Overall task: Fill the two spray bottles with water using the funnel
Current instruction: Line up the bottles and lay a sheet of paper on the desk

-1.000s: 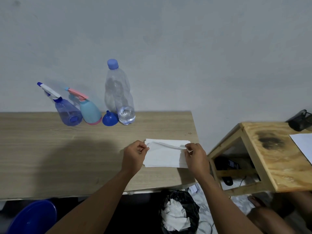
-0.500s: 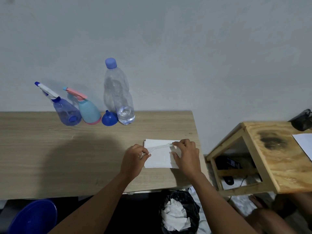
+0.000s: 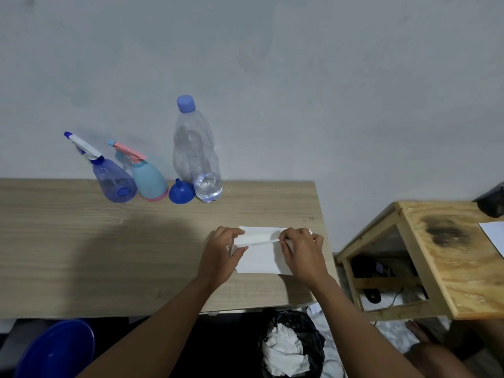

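Note:
At the back of the wooden table [image 3: 81, 255] stand a clear blue spray bottle [image 3: 113, 180], a teal and pink spray bottle [image 3: 149, 178], a blue funnel [image 3: 181, 192] resting wide end down, and a tall clear water bottle [image 3: 197, 156] with a blue cap and a little water at its bottom. Near the table's right front lies white tissue paper [image 3: 259, 259]. My left hand [image 3: 222, 253] pinches its left side. My right hand [image 3: 301, 253] pinches a raised fold at its right side. Both hands are far from the bottles.
Below the table's front edge stands a black-lined bin [image 3: 293, 347] with crumpled paper, and a blue basin [image 3: 58, 350] at lower left. A low wooden stool [image 3: 441, 257] with a dark stain stands to the right, with a white sheet [image 3: 495, 236] on it.
My right hand moved left along the tissue, toward my left hand, then settled at the fold. The bottles and funnel stayed in place.

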Motion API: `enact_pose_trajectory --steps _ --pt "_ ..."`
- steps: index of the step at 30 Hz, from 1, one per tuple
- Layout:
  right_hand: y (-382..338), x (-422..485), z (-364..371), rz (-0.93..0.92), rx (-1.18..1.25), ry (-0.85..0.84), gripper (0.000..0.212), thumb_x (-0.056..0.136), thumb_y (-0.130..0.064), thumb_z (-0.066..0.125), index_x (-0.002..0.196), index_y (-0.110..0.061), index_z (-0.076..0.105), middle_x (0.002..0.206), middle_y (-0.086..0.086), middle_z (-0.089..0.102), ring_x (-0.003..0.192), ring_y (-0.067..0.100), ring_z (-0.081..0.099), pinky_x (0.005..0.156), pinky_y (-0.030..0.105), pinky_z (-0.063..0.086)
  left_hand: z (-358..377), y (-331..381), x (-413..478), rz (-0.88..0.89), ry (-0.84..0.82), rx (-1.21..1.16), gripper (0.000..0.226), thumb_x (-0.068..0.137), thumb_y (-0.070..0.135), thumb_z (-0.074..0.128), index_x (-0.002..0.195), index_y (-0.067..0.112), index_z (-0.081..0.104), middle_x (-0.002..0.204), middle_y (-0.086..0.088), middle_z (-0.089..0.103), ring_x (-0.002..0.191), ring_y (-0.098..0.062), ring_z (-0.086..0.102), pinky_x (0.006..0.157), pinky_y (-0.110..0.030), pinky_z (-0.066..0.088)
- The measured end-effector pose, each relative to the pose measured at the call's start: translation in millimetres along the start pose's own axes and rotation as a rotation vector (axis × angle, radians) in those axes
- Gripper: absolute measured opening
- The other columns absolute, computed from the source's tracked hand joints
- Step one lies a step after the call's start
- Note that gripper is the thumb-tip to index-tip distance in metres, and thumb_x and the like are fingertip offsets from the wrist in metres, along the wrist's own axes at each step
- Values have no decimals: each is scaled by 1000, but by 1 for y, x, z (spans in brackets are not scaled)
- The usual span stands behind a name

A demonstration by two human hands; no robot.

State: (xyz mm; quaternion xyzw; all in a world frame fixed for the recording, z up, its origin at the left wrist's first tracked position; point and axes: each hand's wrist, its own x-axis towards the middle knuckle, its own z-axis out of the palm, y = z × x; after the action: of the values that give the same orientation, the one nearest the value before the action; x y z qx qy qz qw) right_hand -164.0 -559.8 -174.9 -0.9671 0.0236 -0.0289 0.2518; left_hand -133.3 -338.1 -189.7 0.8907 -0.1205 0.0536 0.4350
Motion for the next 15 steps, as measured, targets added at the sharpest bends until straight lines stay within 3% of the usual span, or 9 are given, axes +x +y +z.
enact_pose_trajectory --steps 6,8,10,13,15 --pt "-3 1 -12 -17 118 45 5 99 -32 58 103 -29 59 85 -13 68 82 9 58 95 37 31 -2 5 7 28 72 -4 11 82 14 77 92 16 75 94 6 64 90 -13 59 81 -29 48" --pt "-2 4 -22 10 116 -13 19 93 -39 66 108 -29 62 85 -13 66 81 5 56 94 34 30 -7 11 8 -15 100 -74 7 84 17 72 91 19 71 93 7 67 87 -12 58 79 -28 46" --pt "-3 6 -31 53 93 -100 19 88 -40 72 103 -30 65 82 -13 68 80 7 58 95 35 34 -15 14 11 -106 126 -197 6 86 21 67 90 19 69 89 3 71 81 -15 62 73 -28 50" --pt "-7 10 -38 123 283 -119 13 86 -32 74 78 -30 65 75 -9 67 72 10 59 80 33 45 -30 14 19 -230 119 -383 3 91 13 67 90 11 68 82 -4 73 78 -20 70 70 -35 57" --pt "-12 14 -38 176 501 -66 13 85 -27 75 77 -22 67 77 0 69 69 16 61 69 31 47 -43 13 23 -308 146 -472 4 92 12 67 91 9 68 83 -5 75 79 -20 72 71 -34 58"
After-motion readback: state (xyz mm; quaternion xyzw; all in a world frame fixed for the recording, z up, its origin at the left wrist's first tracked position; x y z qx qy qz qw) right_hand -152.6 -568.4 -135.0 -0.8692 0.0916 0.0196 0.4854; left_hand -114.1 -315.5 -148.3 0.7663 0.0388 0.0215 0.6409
